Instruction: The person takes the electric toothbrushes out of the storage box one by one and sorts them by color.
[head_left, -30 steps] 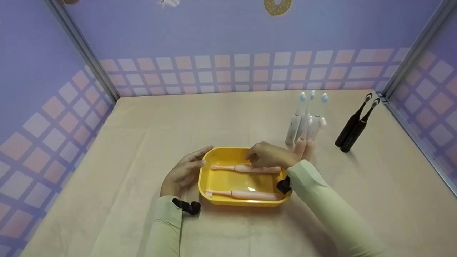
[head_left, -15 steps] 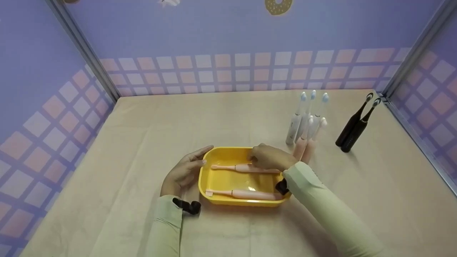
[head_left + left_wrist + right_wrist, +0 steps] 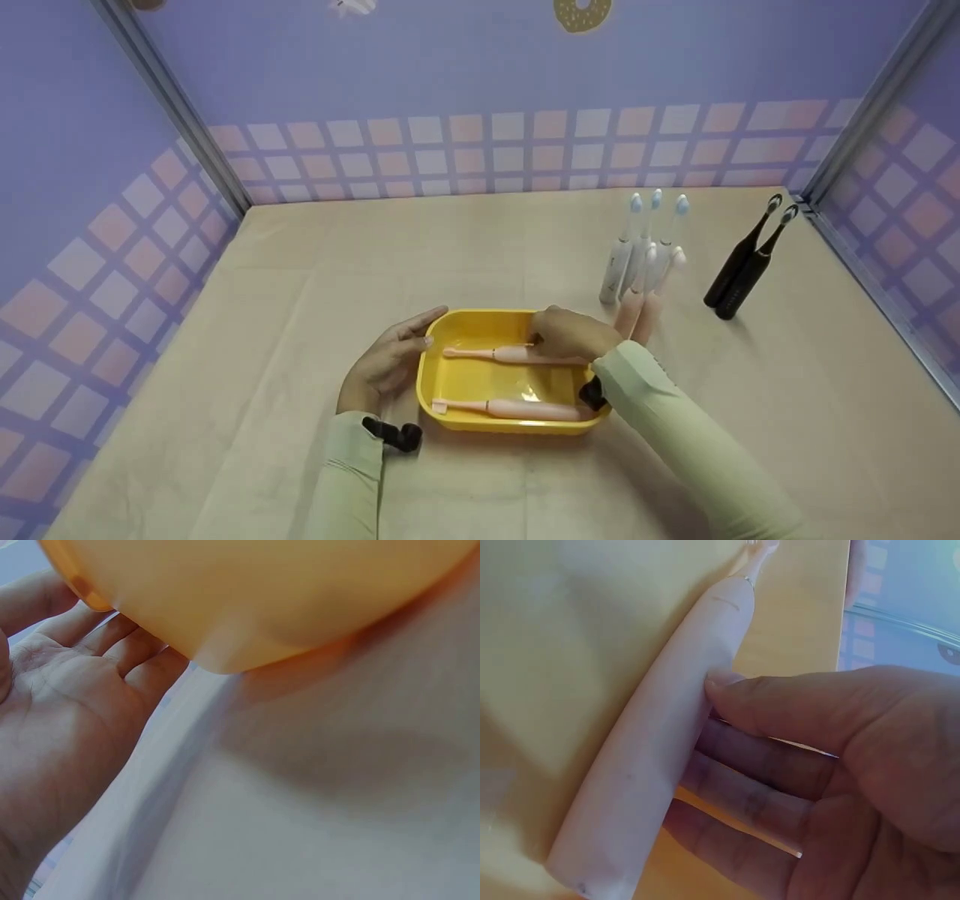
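Note:
A yellow plastic tray (image 3: 480, 424) sits on the cloth in front of me. My left hand (image 3: 386, 360) holds its left end, thumb at the rim and fingers along the outside wall; the left wrist view shows the fingers meeting the underside. Inside lie two pink electric toothbrushes, heads to the left. My right hand (image 3: 574, 334) reaches in over the back wall to the farther pink electric toothbrush (image 3: 652, 720). In the right wrist view its thumb touches the handle's side, and its fingertips are hidden under the handle. The nearer toothbrush (image 3: 532, 409) lies along the front wall.
Several more electric toothbrushes stand upright beyond my right hand: white ones (image 3: 615, 270) behind, two pink ones (image 3: 628, 315) in front. Farther right stand two black ones (image 3: 742, 277). A patterned wall (image 3: 510, 146) borders the cloth-covered table (image 3: 375, 255).
My right hand has shifted slightly to the right along the farther toothbrush. The toothbrushes, the tray and my left hand have stayed in place.

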Motion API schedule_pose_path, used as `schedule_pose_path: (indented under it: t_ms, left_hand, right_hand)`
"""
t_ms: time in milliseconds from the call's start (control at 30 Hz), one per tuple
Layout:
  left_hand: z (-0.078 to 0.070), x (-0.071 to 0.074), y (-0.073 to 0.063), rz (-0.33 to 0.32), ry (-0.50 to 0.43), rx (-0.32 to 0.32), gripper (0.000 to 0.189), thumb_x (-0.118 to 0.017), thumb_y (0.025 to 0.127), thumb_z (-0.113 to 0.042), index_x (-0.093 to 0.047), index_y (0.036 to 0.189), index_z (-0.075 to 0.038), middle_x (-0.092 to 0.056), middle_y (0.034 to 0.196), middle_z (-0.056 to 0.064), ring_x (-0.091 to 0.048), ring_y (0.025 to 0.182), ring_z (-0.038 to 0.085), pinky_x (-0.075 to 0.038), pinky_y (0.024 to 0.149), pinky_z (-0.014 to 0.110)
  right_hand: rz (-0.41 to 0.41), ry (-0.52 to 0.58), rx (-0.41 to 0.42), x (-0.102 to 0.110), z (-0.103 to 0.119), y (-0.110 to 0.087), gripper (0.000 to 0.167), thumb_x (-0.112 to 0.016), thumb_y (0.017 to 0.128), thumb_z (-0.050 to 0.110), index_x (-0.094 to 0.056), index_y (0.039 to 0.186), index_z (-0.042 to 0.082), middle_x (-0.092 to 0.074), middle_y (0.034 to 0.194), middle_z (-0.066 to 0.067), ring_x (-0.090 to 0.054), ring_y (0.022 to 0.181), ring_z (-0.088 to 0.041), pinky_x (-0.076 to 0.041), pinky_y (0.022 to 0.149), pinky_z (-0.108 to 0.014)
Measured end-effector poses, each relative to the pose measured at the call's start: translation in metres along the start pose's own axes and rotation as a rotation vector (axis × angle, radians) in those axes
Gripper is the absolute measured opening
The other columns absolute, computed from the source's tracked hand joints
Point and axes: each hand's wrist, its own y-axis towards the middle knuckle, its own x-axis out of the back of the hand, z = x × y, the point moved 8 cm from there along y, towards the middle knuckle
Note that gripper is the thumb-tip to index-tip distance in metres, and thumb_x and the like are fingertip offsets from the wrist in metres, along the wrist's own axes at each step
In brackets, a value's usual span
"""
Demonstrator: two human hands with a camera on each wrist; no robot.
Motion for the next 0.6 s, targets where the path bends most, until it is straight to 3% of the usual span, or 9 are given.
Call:
schedule_pose_path:
  t_ms: [100,200,333,600]
  left_hand:
    - [0.0001,0.0005,0.0002,-0.007,0.002,0.003,0.059,-0.041,0.096,0.006,-0.023,0.152,-0.001,-0.048,0.142,0.009,-0.053,0.123,0.023,-0.047,0.104,0.036]
    - [0.0001,0.0007,0.0002,-0.019,0.003,0.007,0.060,-0.041,0.095,0.006,-0.023,0.152,-0.001,-0.047,0.143,0.009,-0.053,0.124,0.022,-0.046,0.104,0.035]
    - [0.0005,0.0008,0.0003,-0.032,0.006,0.009,0.060,-0.042,0.094,0.006,-0.024,0.151,0.000,-0.045,0.145,0.010,-0.051,0.126,0.021,-0.045,0.105,0.034]
    - [0.0025,0.0024,0.0010,-0.032,0.010,0.009,0.060,-0.043,0.095,0.004,-0.024,0.152,-0.001,-0.040,0.149,0.013,-0.049,0.128,0.023,-0.044,0.106,0.034]
  right_hand:
    - [0.018,-0.007,0.007,-0.0014,0.0009,0.0009,0.009,-0.064,0.085,0.006,-0.072,0.088,0.005,-0.061,0.076,-0.002,-0.047,0.067,-0.014,-0.040,0.060,-0.024]
    - [0.030,-0.028,0.025,-0.0030,0.0022,0.0016,0.011,-0.065,0.085,0.005,-0.073,0.092,0.004,-0.067,0.083,-0.005,-0.050,0.069,-0.014,-0.048,0.063,-0.026]
    - [0.049,-0.042,0.027,-0.0059,0.0027,0.0009,0.019,-0.064,0.085,0.007,-0.074,0.101,0.006,-0.070,0.096,-0.007,-0.056,0.079,-0.017,-0.053,0.077,-0.034]
    - [0.055,-0.038,0.062,-0.0086,0.0032,-0.0007,0.019,-0.063,0.083,0.007,-0.074,0.098,0.006,-0.069,0.094,-0.006,-0.056,0.079,-0.017,-0.053,0.079,-0.034]
